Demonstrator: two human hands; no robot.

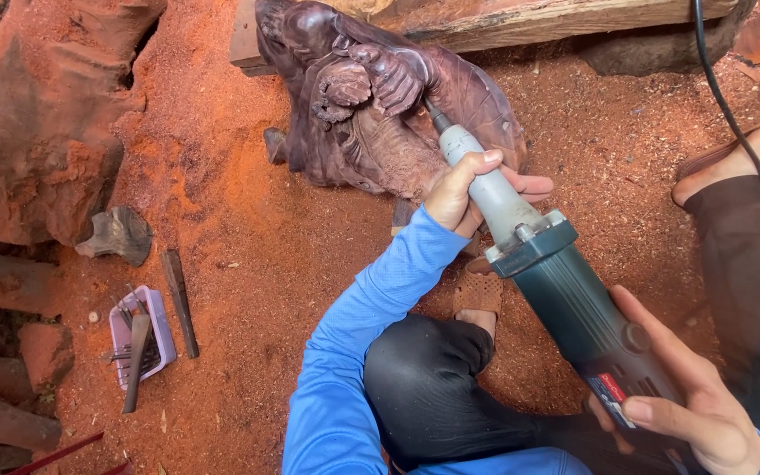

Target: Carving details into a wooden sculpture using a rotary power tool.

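A long die grinder (565,299) is held in both hands over ground covered in red sawdust (248,229). The left hand (468,189) is closed around the grinder's slim grey neck, with the thumb laid over the top. The right hand (688,387) is wrapped around the dark green body near its rear end, fingers curled over the side. The grinder runs diagonally from the near right up toward the far centre, and its thin bit is set against a dark purplish wood carving (371,97). The carving is leaned on a rough plank (503,26) at the far edge of the scene. A black cord (723,97) is seen curving down at the far right. Blue sleeves and dark trousers are worn, and a sandalled foot (477,295) is tucked just under the grinder; another foot (732,158) is seen at the right. At the near left, a small lilac tray (158,321) of bits is laid on the sawdust, with a chisel (179,301) just beside it. Large reddish wood chunks (46,114) are piled at the far left.
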